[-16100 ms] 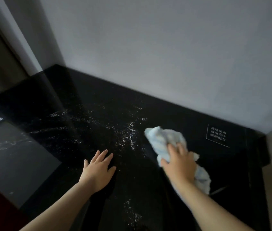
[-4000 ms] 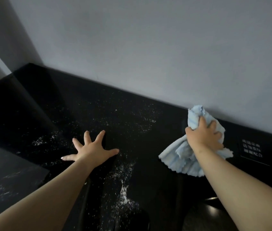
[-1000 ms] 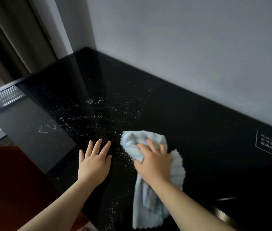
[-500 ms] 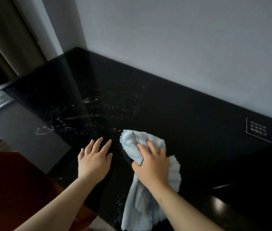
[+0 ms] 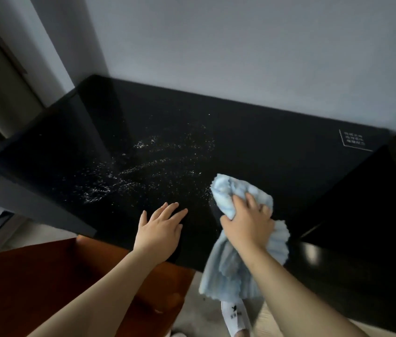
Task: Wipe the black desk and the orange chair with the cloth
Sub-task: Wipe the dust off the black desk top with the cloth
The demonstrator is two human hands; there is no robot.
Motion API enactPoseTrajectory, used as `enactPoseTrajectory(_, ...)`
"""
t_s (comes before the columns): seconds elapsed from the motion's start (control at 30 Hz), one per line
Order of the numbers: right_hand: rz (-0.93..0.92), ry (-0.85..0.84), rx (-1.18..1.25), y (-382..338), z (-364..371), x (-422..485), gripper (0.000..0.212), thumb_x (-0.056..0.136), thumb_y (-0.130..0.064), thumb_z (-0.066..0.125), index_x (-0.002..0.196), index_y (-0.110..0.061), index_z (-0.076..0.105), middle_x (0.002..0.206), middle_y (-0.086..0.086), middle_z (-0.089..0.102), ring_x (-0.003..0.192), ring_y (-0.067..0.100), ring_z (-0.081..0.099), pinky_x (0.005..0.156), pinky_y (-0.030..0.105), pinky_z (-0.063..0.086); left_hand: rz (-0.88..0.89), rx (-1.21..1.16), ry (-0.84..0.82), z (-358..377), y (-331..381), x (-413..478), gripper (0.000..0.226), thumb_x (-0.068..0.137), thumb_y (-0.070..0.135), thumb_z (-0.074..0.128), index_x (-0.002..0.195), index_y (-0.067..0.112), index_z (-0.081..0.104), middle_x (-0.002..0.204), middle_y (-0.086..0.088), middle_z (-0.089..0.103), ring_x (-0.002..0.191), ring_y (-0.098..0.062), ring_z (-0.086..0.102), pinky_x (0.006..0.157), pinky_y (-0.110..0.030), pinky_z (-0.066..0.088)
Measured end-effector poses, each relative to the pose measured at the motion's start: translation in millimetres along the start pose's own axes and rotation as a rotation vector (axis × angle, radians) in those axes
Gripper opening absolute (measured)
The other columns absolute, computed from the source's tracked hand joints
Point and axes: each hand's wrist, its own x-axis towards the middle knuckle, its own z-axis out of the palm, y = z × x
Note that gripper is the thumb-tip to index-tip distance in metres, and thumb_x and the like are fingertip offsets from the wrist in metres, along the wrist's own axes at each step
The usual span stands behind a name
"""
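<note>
Cloth [image 5: 238, 251] bunched under the right hand [image 5: 248, 224] — on the desk [image 5: 265, 147].

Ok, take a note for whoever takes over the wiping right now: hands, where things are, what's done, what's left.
Left hand: open, flat on the black desk near its front edge.
Right hand: grips the blue cloth on the desk; its tail hangs over the front edge.
Done: desk right of the cloth looks free of specks.
To do: white specks left of the cloth; then the orange chair, below the desk's front edge.
</note>
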Motion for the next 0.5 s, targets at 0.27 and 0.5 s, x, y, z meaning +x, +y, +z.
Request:
enactPoseTrajectory(0.27, 0.207, 0.217, 0.102, 57.6, -39.8, -15.9, 0.042, 0.075, -0.027, 0.066, 0.117, -0.024, 0.059, 0.132, 0.003, 0.051, 0.109, 0.042, 0.044, 0.084, 0.050, 0.043, 0.026, -0.051, -0.011, 5.3, -25.0, -15.6, 0.048, 0.100, 0.037, 0.028, 0.146, 0.042, 0.016, 0.158, 0.012, 0.006, 0.146, -0.014, -0.006, 0.116, -0.048, -0.002)
enactPoseTrajectory(0.5, 0.120, 0.159, -0.103, 46.1, -10.2, -57.4, 0.054, 0.063, -0.032, 0.075, 0.115, -0.023, 0.062, 0.130, 0.009, 0.053, 0.101, 0.040, 0.049, 0.074, 0.048, 0.042, 0.002, -0.057, 0.036, 11.9, -18.2, -16.5, 0.050, 0.099, 0.038, 0.031, 0.147, 0.038, 0.018, 0.158, 0.008, 0.008, 0.146, -0.019, -0.004, 0.116, -0.048, -0.002)
